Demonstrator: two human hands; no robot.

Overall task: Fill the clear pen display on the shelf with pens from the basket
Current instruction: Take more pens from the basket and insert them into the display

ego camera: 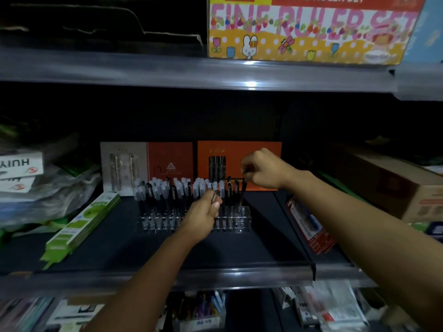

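Clear display (236, 218) is filling up; right hand (262, 172) is pinching a pen (242, 192) into the right-end slot, left hand (203, 212) is gripping spares (215, 195) ready.

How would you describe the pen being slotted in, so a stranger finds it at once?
Find the clear pen display on the dark middle shelf. At its right end, the right hand pinches a dark pen. Unlike the upright pens beside it, it leans.

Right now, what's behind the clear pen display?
Behind the clear pen display, upright boxes: a grey one, a red one, an orange one. Their lower edges are hidden by the pens; the right hand covers part of the orange one.
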